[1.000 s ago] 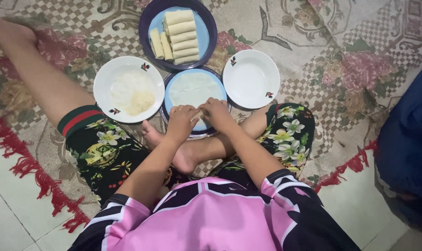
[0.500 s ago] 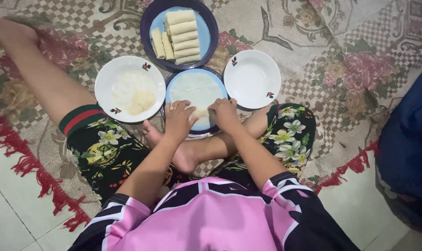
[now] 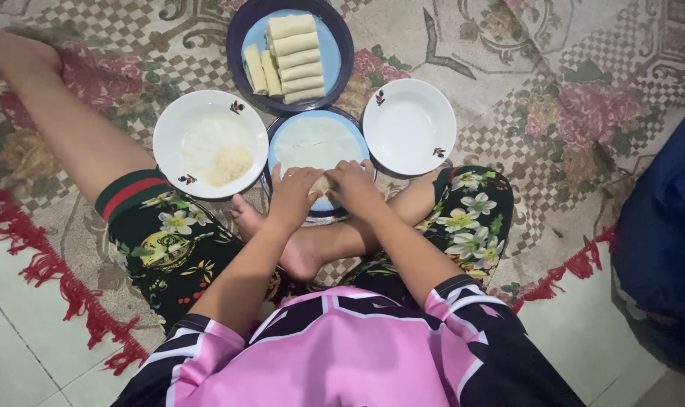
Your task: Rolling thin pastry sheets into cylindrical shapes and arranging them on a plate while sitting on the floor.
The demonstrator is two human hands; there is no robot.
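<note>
— So, both hands on the thin pale wrapper (image 3: 317, 143), near edge of the blue plate (image 3: 278, 136)?

— Yes. Left hand (image 3: 293, 197) and right hand (image 3: 355, 188) side by side, fingers curled down over the near edge of the wrapper, pinching a small fold with a bit of filling between them. Neither wide open nor fisted; half closed on the fold.

— Why so close to the body?

— Probably for reach: plate set just beyond the crossed legs, elbows tucked, weight of both hands straight over the roll.

— And the other dishes?

— Fanned around the middle plate. White plate with grated filling (image 3: 210, 143) to the left, touching distance from the left hand. Empty white plate (image 3: 409, 124) to the right. Dark plate of finished rolls (image 3: 289, 53) on the far side, out of the working space, all on the patterned rug (image 3: 553, 98).
</note>
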